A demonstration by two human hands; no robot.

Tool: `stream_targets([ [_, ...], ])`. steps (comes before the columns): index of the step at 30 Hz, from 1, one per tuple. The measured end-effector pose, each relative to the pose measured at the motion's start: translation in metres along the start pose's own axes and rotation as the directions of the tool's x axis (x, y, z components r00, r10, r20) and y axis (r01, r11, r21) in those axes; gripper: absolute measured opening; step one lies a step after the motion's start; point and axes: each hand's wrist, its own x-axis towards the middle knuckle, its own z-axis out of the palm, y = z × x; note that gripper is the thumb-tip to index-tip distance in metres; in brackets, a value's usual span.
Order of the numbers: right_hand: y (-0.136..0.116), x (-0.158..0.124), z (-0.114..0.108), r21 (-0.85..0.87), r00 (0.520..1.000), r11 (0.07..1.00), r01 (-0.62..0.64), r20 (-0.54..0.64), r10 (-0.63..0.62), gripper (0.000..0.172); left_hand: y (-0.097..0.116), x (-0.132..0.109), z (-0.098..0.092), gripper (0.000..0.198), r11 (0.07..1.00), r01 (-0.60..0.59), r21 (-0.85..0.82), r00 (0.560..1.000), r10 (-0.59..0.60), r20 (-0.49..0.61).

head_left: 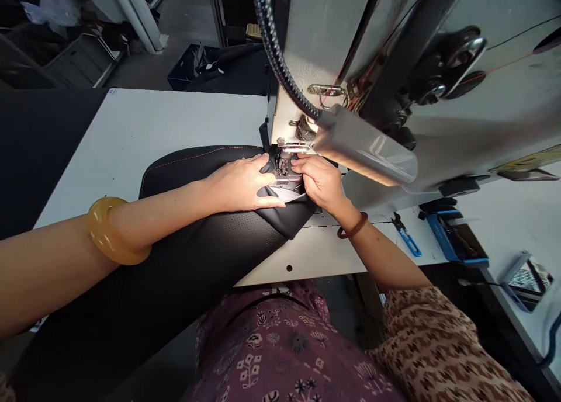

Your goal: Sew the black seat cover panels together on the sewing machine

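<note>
A large piece of black leather-like material (pixel 184 256) with a red stitched seam lies across the white sewing table (pixel 144 127) and hangs toward my lap. My left hand (pixel 241 183) rests flat on it, fingers stretched toward the presser foot (pixel 283 168) of the grey sewing machine (pixel 394 69). My right hand (pixel 319 180) is curled at the right of the foot, fingers pinching the folded edge of the material. A lamp head on a black flexible neck (pixel 363 148) hangs just above my right hand and lights the needle area.
Blue thread snips (pixel 407 238) lie on the table to the right of my wrist. A blue-edged tray (pixel 456 238) and a small box (pixel 526 279) sit further right. Dark bins and table legs stand behind the table.
</note>
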Motion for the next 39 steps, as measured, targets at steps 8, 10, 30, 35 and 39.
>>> stream_targets([
  [8, -0.0038, 0.0039, -0.0029, 0.018, 0.998, 0.999, 0.047, -0.032, -0.046, 0.030, -0.0015, -0.0006, 0.0013, 0.058, 0.998, -0.049, 0.043, 0.998, 0.050, -0.026],
  [10, -0.0022, 0.0038, -0.0021, 0.021, 0.999, 0.999, 0.028, -0.017, -0.028, 0.030, -0.0020, -0.0005, 0.0016, 0.058, 0.996, -0.063, 0.059, 0.997, 0.065, -0.039],
  [30, 0.0045, -0.0007, 0.0034, 0.062, 0.998, 0.998, -0.019, -0.054, 0.022, 0.031, 0.0001, -0.0005, 0.0004, 0.057, 0.993, -0.085, 0.083, 0.995, 0.089, -0.053],
  [35, 0.0039, -0.0013, 0.0016, 0.077, 0.998, 0.997, 0.031, -0.050, -0.027, 0.029, -0.0005, -0.0005, 0.0016, 0.057, 0.993, -0.081, 0.087, 0.994, 0.086, -0.061],
  [39, 0.0046, -0.0008, 0.0025, 0.079, 0.995, 0.996, 0.051, -0.085, -0.044, 0.030, 0.0007, -0.0008, 0.0007, 0.054, 0.996, -0.059, 0.062, 0.997, 0.063, -0.051],
])
